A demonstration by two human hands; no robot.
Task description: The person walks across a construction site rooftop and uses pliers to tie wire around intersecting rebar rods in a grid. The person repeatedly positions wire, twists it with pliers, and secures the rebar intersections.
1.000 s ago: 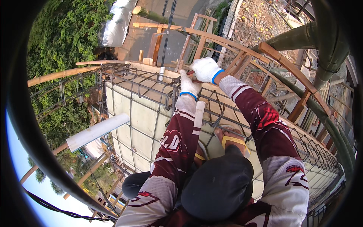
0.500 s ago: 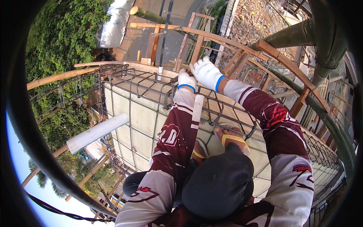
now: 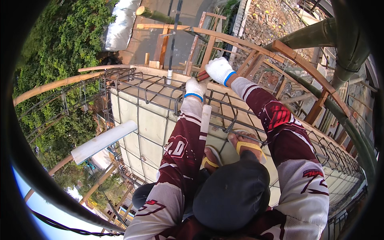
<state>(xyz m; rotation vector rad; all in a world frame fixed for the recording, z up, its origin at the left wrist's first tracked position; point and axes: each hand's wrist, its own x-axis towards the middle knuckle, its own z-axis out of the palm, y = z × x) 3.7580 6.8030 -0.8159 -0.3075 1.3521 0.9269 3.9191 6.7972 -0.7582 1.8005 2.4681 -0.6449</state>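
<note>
The right hand (image 3: 220, 71), in a white knitted glove with a blue cuff, was closed in a fist around the slim reddish-brown handles of a hand tool (image 3: 203, 76). The handles slanted down from the fist toward the left hand (image 3: 195, 87), gloved the same way, just below them and a little to the left. Its fingers were curled, but what they gripped could not be told (the back of the glove hid their tips). The tool's working end could not be made out clearly either.

Both hands were at the far edge of a pale cream deck (image 3: 149, 116) crossed by a grid of thin dark steel bars. A long cage of bent dark reinforcing bars (image 3: 177, 107) ran along that edge, over light brown boards (image 3: 159, 93), and the left hand was right over it. A narrow white tube (image 3: 205, 120) stood close beside the left maroon-and-white sleeve (image 3: 180, 152). A thicker white pipe (image 3: 105, 141) jutted out past the deck's left edge, and a short white pipe piece (image 3: 169, 77) stood near the far edge, left of the hands.

Two feet in yellow-strapped sandals (image 3: 249, 147) were on the deck behind the cage, with a dark-trousered knee (image 3: 232, 192) in front of the body. Beyond the far edge ran a brown timber rail (image 3: 224, 37); stout green bamboo poles (image 3: 352, 44) rose at the right, and leafy trees (image 3: 72, 40) filled the far left.
</note>
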